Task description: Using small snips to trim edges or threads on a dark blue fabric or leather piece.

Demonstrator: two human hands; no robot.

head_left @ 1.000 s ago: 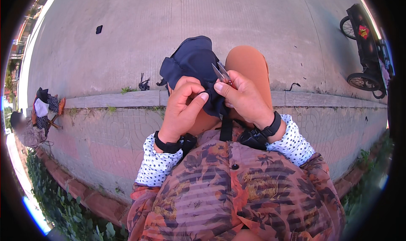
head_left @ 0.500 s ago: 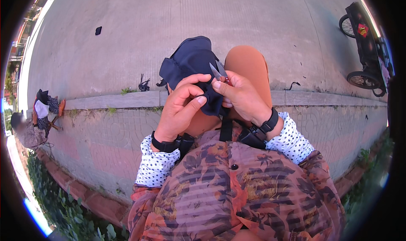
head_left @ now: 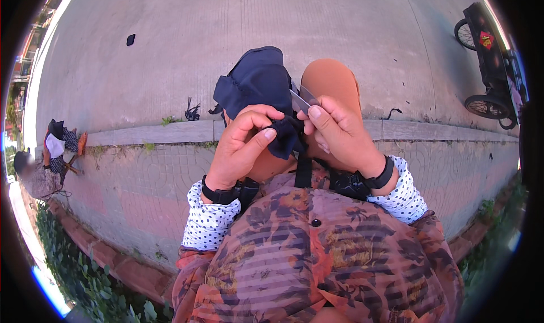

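Observation:
A dark navy cloth piece point(head_left: 258, 79) lies draped over my left knee, with a bunched part hanging between my hands. My left hand point(head_left: 241, 147) pinches that bunched part between thumb and fingers. In my right hand point(head_left: 343, 133) I grip a small pair of scissors point(head_left: 300, 101), my thumb pressed on top. Their blades stick out toward the upper left, just beside the cloth over the knee, and look slightly apart. The scissors' handles are hidden under my fingers. A small gap separates my right fingers from my left fingertips.
My right knee point(head_left: 331, 85) in brown trousers is bare of cloth. Beyond a stone kerb point(head_left: 419, 131) lie dark scraps point(head_left: 192, 110) and a small black object point(head_left: 131, 39). A person point(head_left: 45, 173) sits at far left; a black wheeled cart point(head_left: 487, 62) stands at right.
My right hand has moved right, away from my left hand. The scissors have tilted further left, and their red handle has gone out of sight. My left hand has barely moved.

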